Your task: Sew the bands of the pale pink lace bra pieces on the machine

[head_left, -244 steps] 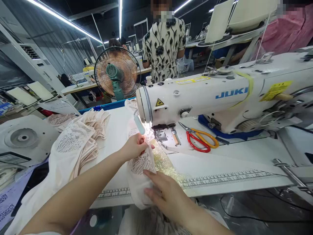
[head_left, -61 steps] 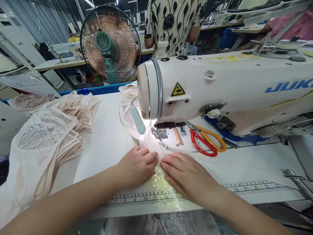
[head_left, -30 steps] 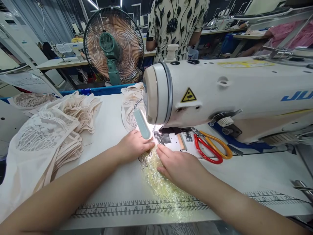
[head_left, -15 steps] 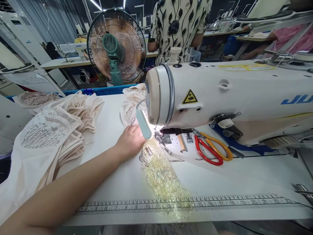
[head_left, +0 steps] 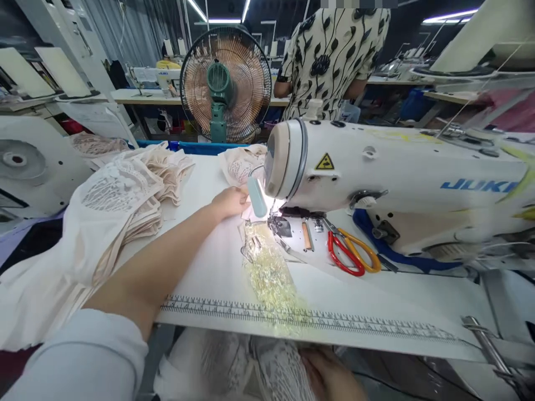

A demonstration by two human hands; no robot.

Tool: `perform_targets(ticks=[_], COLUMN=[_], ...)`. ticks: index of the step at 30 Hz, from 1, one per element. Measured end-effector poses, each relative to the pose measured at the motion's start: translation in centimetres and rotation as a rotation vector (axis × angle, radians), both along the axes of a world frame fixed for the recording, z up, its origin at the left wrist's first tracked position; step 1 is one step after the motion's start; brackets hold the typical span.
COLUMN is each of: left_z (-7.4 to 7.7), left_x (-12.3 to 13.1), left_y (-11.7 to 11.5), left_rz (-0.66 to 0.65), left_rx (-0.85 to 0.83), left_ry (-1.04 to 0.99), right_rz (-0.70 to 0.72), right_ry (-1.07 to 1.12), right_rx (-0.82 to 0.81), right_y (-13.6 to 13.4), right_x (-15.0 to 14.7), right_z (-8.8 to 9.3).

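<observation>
My left hand (head_left: 229, 201) reaches to the needle area of a white sewing machine (head_left: 346, 161), its fingers closed on a light beige fabric piece (head_left: 249, 214). A pale green lamp (head_left: 256, 197) partly covers the fingertips. Below the table edge, my right hand (head_left: 334, 376) is closed at the side of a lace bra piece (head_left: 280, 367), with its fingertips hidden and blurred. Beside the needle, a crinkled clear strip over yellowish material (head_left: 271, 273) runs down the table toward me.
Stacked beige lace bra pieces (head_left: 117, 195) lie at left, more lace pieces (head_left: 240, 163) behind the lamp. Red-and-orange-handled scissors (head_left: 353, 253) rest under the machine arm. A printed ruler (head_left: 200, 305) follows the front edge. A fan (head_left: 225, 83) and a person (head_left: 334, 61) stand beyond the table.
The view has shifted, so the machine and table sit differently in the picture. My right hand and the lace bra piece have come into view below the table edge. My left hand stays by the needle.
</observation>
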State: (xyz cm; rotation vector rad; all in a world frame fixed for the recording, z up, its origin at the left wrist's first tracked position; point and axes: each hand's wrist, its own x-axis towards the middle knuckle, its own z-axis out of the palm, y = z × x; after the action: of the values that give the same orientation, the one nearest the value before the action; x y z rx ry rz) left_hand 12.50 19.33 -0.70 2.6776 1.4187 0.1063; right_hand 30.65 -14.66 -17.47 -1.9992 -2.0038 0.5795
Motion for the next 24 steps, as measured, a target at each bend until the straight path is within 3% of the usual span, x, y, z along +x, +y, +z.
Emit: perform_targets(ticks=[2, 5, 7, 9, 11, 12, 14, 16, 18, 19, 21, 24], left_z=[0.7, 2.3, 3.1, 2.8, 0.6, -1.1, -5.2, -8.9, -11.1, -11.5, -10.6, -6.1], left_x=[-1.6, -5.6, -8.8, -11.5, -13.1, -13.4, -13.2, -12.2, -11.2, -10.9, -10.9, -12.4], left_y=[-2.4, -8.4, -13.1, -17.8, -22.4, -24.5, -28.0, -30.5, -31.9, -32.2, -32.1, -31.0], left_rz=[0.013, -0.013, -0.109, -0.289, -0.369, -0.358, -0.301, -0.231, -0.183, -0.173, -0.189, -0.298], left_rx=[-0.032, -0.107, -0.279, -0.579, -0.776, -0.779, -0.690, -0.494, -0.356, -0.321, -0.301, -0.243], left_ry=[-0.014, -0.062, -0.213, -0.302, -0.317, -0.290, -0.212, -0.108, 0.001, 0.029, 0.045, 0.014], right_rz=[0.002, 0.002, 0.005, -0.009, -0.063, -0.095, -0.116, -0.083, -0.068, -0.095, -0.189, -0.294], right_ry=[-0.035, -0.093, -0.112, -0.084, -0.016, 0.032, 0.157, 0.303, 0.459, 0.538, 0.685, 0.835], right_rx=[0.022, 0.064, 0.124, 0.145, 0.125, 0.085, -0.061, -0.216, -0.276, -0.261, -0.191, -0.140], right_y=[-0.7, -1.6, -2.2, -2.7, -3.0, -3.0, -2.7, -2.2, -1.8, -1.8, -1.9, -2.8], right_x=[0.1, 0.4, 0.6, 0.6, 0.4, 0.2, -0.1, -0.3, -0.2, 0.0, 0.3, 0.4], right_z=[0.8, 2.4, 3.4, 4.3, 5.3, 5.8, 7.3, 9.1, 11.1, 11.9, 13.2, 13.7])
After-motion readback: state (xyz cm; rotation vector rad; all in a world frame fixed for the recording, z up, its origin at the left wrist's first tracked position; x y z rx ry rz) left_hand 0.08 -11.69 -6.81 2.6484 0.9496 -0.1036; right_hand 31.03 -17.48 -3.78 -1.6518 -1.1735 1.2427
